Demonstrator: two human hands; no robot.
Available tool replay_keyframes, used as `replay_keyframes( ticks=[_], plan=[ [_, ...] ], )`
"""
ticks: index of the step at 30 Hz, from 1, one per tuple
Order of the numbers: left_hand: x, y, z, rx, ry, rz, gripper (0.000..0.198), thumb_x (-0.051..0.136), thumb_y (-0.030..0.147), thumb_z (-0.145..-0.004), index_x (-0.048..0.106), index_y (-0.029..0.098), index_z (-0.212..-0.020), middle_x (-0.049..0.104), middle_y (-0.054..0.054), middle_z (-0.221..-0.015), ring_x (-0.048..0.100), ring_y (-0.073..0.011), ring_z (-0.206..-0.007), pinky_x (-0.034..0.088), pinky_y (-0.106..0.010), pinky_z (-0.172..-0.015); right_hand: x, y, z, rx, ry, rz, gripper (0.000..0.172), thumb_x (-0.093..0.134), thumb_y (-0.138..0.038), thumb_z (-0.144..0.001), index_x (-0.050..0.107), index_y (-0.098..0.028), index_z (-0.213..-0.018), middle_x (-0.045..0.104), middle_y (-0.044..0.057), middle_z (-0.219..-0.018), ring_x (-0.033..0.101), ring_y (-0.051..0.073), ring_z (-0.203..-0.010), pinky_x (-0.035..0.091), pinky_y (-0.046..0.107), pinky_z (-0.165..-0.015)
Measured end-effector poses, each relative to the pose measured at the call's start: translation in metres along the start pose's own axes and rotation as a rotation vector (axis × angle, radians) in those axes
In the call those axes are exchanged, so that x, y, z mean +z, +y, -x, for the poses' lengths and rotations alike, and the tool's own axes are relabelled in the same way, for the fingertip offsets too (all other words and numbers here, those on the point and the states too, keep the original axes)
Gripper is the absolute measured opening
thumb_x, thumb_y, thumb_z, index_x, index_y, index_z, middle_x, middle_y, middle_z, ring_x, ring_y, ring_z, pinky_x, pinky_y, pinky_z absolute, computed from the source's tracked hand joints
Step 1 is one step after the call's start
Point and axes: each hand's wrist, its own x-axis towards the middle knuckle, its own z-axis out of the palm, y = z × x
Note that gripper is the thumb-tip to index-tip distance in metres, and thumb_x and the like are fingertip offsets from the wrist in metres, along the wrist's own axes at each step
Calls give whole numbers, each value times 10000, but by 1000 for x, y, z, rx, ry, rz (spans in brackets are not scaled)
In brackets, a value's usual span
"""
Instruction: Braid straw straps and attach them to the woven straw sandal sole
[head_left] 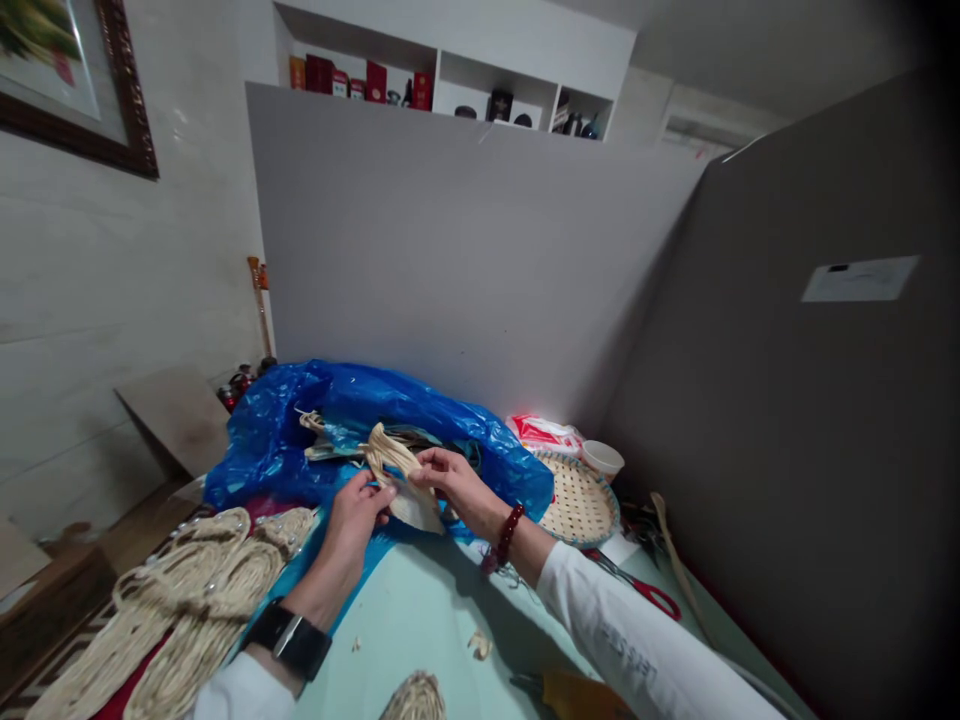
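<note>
Both of my hands hold a pale dried corn husk (388,450) above the front of a blue plastic bag (360,385). My left hand (357,515) pinches its lower left part between thumb and fingers. With its fingers closed, my right hand (459,487) grips the right side of the husk. The husk is creased, with its upper end folded over and a wide flap hanging between the hands. More pale and greenish strips lie in the bag's mouth behind it. Braided straw-like slippers (202,580) lie left of my left forearm.
A round woven tray (577,500) and a white bowl (602,460) stand right of the bag. Red-handled scissors (656,598) and a wooden stick (675,560) lie further right. Near the front are a braided piece (416,698) and a yellow-handled tool (581,695). Grey panels (465,250) rise behind.
</note>
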Motion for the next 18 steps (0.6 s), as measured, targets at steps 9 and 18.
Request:
replay_keyframes(
  ticks=[9, 18],
  plan=[
    [-15, -17, -13, -27, 118, -20, 262, 610, 326, -924, 612, 154, -1123, 667, -49, -1030, 657, -157, -795, 576, -325, -677, -18, 2, -12, -54, 235, 131, 182, 612, -317, -942, 618, -135, -960, 617, 14, -893, 599, 138, -744, 521, 294, -672],
    [-10, -4, -14, 125, 47, 90, 282, 631, 255, -912, 596, 161, -1176, 671, -55, -1076, 675, -176, -862, 588, -359, -742, -19, -5, 14, 13, 37, -60, 237, 643, -365, -904, 589, -145, -831, 601, -21, -728, 555, 108, -605, 454, 241, -572]
  ],
)
